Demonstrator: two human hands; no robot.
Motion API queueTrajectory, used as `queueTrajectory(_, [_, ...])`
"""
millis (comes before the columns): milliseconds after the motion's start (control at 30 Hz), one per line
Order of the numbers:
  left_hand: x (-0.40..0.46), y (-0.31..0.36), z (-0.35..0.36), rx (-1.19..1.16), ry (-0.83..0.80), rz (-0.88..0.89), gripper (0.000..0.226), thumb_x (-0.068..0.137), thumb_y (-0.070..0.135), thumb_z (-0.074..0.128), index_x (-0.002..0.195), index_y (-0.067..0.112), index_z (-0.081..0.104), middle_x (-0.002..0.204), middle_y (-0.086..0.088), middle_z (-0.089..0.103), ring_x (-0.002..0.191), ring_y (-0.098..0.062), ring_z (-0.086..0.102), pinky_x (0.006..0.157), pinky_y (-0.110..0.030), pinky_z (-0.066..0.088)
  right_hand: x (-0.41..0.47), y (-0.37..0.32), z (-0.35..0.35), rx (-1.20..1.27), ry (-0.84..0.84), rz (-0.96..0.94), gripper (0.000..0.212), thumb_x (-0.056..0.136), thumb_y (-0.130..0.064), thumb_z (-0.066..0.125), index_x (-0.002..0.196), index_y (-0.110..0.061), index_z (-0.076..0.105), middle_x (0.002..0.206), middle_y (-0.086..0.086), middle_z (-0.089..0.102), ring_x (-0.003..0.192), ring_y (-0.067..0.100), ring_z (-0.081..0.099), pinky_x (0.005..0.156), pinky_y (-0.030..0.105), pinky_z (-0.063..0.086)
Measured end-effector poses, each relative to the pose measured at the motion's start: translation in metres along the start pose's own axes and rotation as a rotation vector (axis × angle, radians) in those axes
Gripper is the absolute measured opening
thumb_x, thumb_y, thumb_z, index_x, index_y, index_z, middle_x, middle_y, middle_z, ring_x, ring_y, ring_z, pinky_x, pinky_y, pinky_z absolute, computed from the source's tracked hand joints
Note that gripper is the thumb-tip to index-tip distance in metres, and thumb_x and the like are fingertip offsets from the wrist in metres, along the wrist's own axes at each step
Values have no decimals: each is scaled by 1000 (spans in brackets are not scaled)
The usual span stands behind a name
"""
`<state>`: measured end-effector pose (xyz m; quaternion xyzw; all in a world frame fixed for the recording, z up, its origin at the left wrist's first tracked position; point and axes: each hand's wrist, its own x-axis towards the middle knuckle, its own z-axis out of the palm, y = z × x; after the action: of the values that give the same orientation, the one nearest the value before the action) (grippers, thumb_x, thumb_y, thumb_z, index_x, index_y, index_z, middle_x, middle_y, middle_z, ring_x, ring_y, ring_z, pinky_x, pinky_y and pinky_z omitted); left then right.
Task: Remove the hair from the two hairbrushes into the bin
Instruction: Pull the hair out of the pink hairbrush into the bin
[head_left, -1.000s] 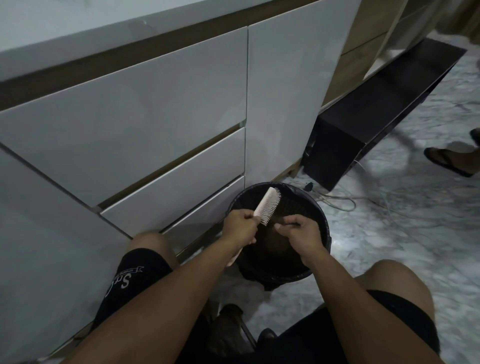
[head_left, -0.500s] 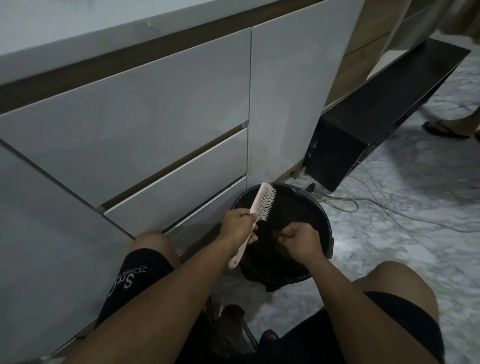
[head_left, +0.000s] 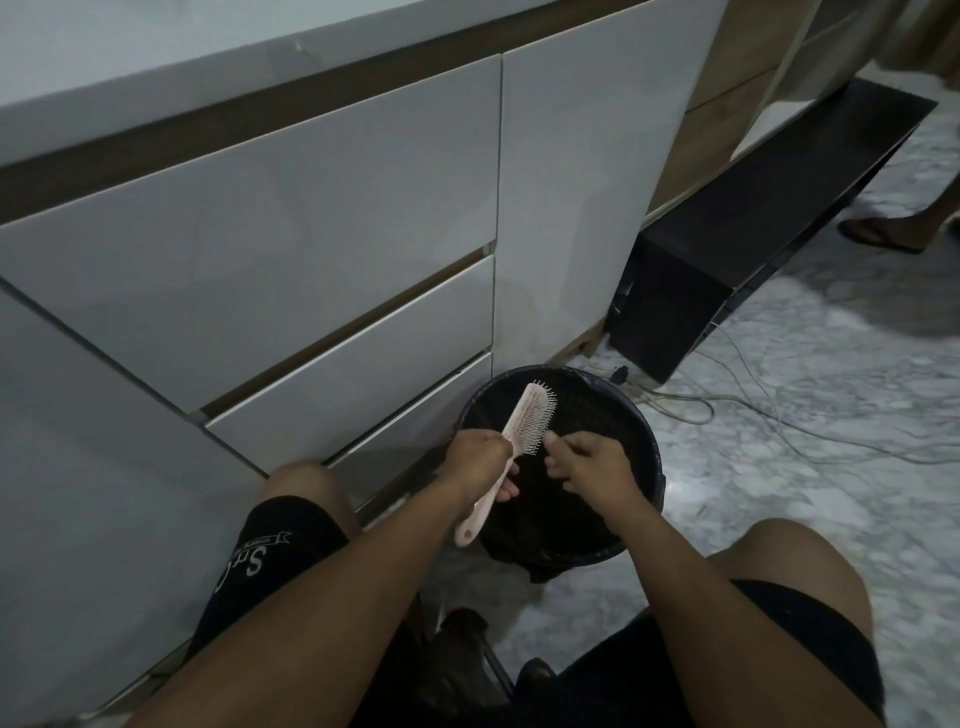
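Observation:
A pale pink hairbrush (head_left: 529, 415) is held over a round black bin (head_left: 644, 441) that stands on the floor between my knees. My left hand (head_left: 478, 460) grips the brush by the upper part of its handle, with the bristles facing right. My right hand (head_left: 592, 467) hovers just right of the bristles, thumb and fingertips pinched near the lower end of the brush head. Whether hair is between those fingers is too dark to tell. Only one brush is in view.
White drawer fronts (head_left: 311, 260) rise directly behind the bin. A low black bench (head_left: 727, 249) stands at the right, with loose cables (head_left: 753, 415) across the marble floor. Another person's sandalled foot (head_left: 883, 231) is at the far right.
My right hand has come back up from inside the bin to the bristles. The brush has tilted slightly more upright. The other person's foot has moved.

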<state>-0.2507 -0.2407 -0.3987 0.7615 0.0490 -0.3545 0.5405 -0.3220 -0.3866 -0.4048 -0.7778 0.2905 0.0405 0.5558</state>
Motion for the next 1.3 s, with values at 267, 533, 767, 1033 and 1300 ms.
queueTrajectory(267, [-8,-1,6,36,-41,18,27,89,5,55,112,7,71,73,-9,64,47,-18,57,48,-28,47,-3,0,3,-182,-23,-139,18,91,-25,65,79,-15,71,74,1,71,73,16,69,73,32,57])
queueTrajectory(533, [-15,1,0,31,-47,21,37,78,2,55,108,11,75,83,-15,72,52,-23,58,55,-32,49,-5,-5,4,-67,44,-82,26,88,-41,65,78,-18,71,71,-1,72,71,12,69,71,28,55])
queueTrajectory(767, [-20,0,-5,32,-34,3,33,77,0,60,103,11,77,69,-9,70,49,-21,56,52,-30,47,-3,-7,5,-47,64,-50,20,91,-20,63,74,-13,70,67,8,68,61,15,64,68,34,57])
queueTrajectory(1033, [-26,5,-6,19,-44,34,32,75,0,62,100,13,78,69,-8,69,51,-21,54,48,-28,44,1,-19,5,51,163,79,36,96,-35,55,75,-9,68,64,7,64,60,17,62,67,38,57])
queueTrajectory(1300, [-23,2,-14,31,1,19,26,74,0,62,92,9,77,64,-6,69,40,-17,55,44,-27,45,9,-21,1,394,390,236,26,99,-28,48,86,-11,63,78,8,63,71,18,60,72,37,57])
